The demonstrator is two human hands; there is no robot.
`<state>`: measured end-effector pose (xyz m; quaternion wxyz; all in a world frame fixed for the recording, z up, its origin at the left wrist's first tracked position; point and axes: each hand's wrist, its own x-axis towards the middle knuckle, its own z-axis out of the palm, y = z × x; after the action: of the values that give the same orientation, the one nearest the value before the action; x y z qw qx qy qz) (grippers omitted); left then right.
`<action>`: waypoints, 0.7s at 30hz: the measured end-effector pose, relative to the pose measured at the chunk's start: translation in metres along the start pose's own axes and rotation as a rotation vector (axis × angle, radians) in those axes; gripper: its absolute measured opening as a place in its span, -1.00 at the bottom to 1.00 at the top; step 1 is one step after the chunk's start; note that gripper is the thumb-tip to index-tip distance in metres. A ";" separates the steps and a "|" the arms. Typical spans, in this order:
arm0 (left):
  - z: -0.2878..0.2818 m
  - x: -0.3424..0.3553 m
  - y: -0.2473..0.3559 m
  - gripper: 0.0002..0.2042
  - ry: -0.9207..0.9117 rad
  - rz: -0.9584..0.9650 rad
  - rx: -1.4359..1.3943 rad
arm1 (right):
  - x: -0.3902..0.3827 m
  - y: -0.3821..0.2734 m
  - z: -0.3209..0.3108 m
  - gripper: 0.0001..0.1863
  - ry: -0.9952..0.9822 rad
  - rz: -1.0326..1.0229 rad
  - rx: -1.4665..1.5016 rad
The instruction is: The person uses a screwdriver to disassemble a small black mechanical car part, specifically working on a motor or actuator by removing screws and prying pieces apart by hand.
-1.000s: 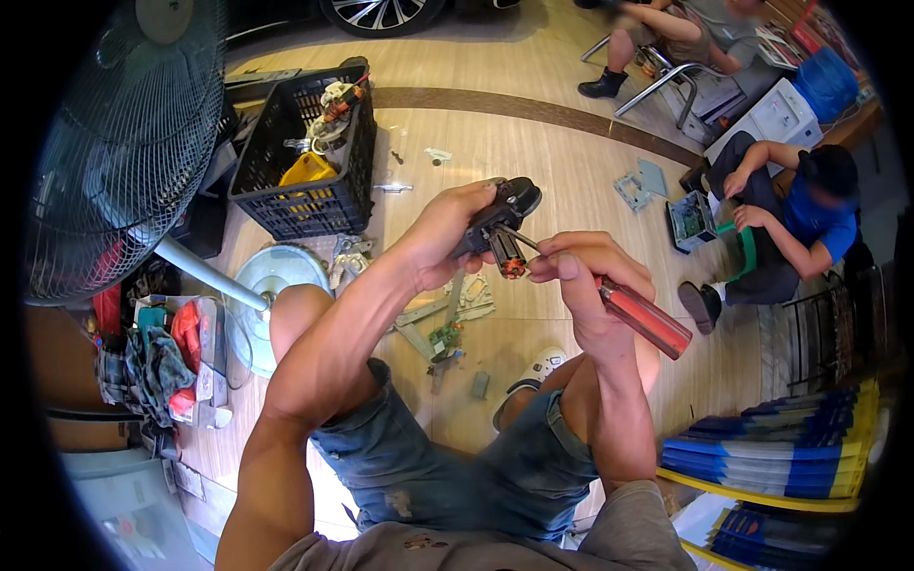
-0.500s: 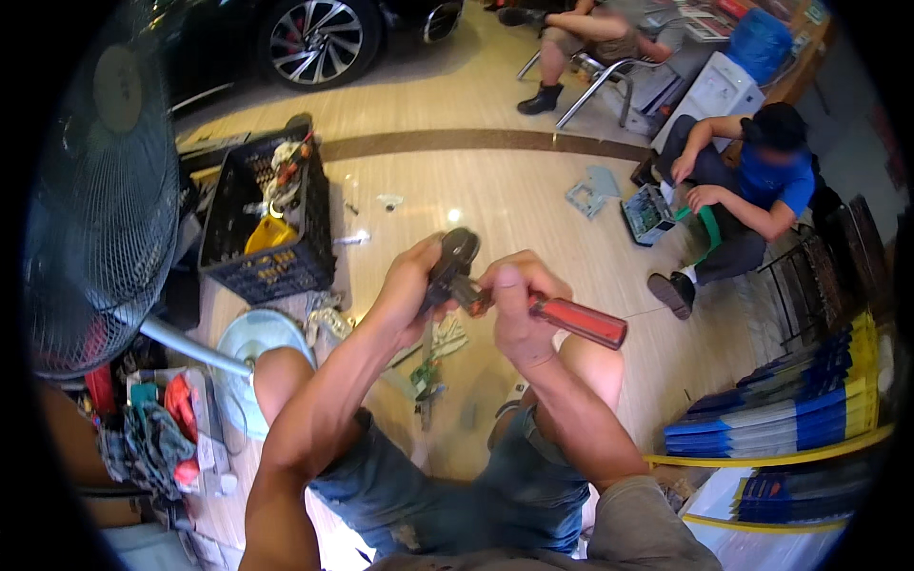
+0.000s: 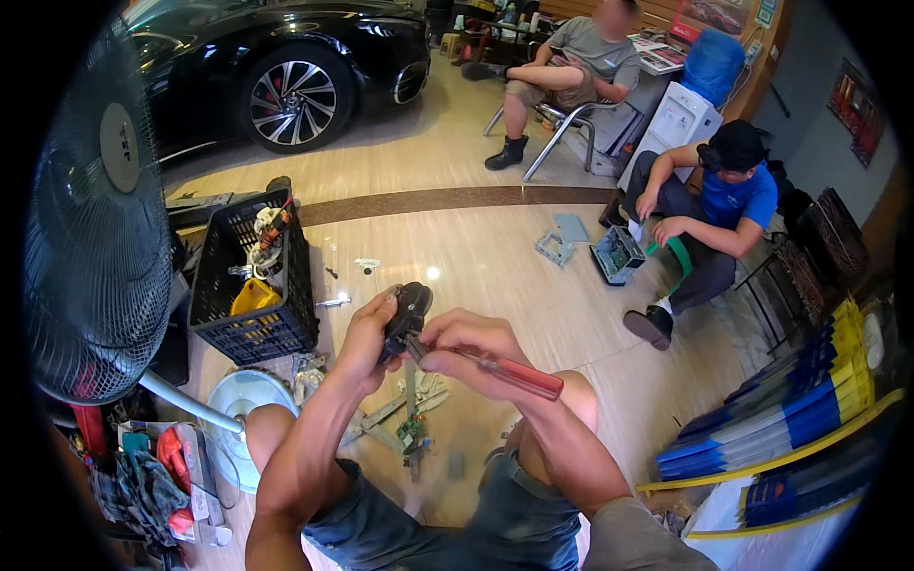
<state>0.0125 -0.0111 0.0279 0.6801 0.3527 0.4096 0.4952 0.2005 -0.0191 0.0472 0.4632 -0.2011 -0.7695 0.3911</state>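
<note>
Motor part (image 3: 409, 314), a small dark rounded piece, sits raised in front of the person's chest, above the knees, where both hands can meet on it and the eyes look straight down at the join. The left hand (image 3: 367, 335) is curled shut around its lower side, fingers wrapped and thumb pressing from the near edge, which seems meant to keep it from turning under the tool. The right hand (image 3: 468, 344) is closed on a screwdriver (image 3: 495, 366) near the metal shaft, its red handle trailing out to the person's right and slightly down; the tip meets the dark piece from the right. Gripping so far forward looks like a way to steer the tip closely.

Both forearms rise from the lower edge and bend inward, elbows resting close to the thighs, wrists nearly touching.

On the floor just below the hands lie metal strips and a small green circuit board (image 3: 411, 430). A black crate (image 3: 249, 285) stands to the left, beside a standing fan (image 3: 95, 219). 2 other people sit well apart across the floor.
</note>
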 end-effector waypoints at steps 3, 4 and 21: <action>0.005 -0.004 0.003 -0.64 -0.044 0.002 0.002 | -0.003 -0.002 -0.010 -0.76 -0.062 0.108 0.092; 0.003 -0.003 0.000 -0.64 -0.040 0.010 0.006 | -0.002 -0.004 -0.010 -0.74 -0.088 0.163 0.157; -0.001 -0.004 0.001 -0.63 -0.032 0.009 -0.032 | 0.000 0.003 0.002 -0.78 -0.075 -0.031 0.013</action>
<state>0.0107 -0.0145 0.0296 0.6899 0.3512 0.3893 0.4991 0.1988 -0.0177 0.0447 0.4412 -0.1712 -0.7868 0.3962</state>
